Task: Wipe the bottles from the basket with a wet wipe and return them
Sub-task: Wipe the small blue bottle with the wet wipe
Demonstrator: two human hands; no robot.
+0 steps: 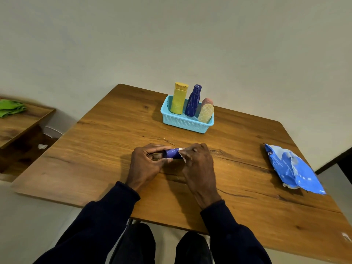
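Note:
A dark blue bottle [172,153] lies sideways between my hands, low over the wooden table [114,134]. My left hand [146,164] grips its left end, fingers curled round it. My right hand [198,162] wraps a white wet wipe [182,154] around the bottle's right part, hiding that end. Behind them a light blue basket [182,123] holds a yellow bottle [178,98], a second dark blue bottle [193,101], a pale yellow bottle [205,113] and a pink one [207,101], mostly hidden.
A blue pack of wet wipes [291,168] lies near the table's right edge. A lower wooden surface on the left carries a green cloth [11,108]. A white crumpled scrap [42,146] lies on the floor left of the table. My knees are under the front edge.

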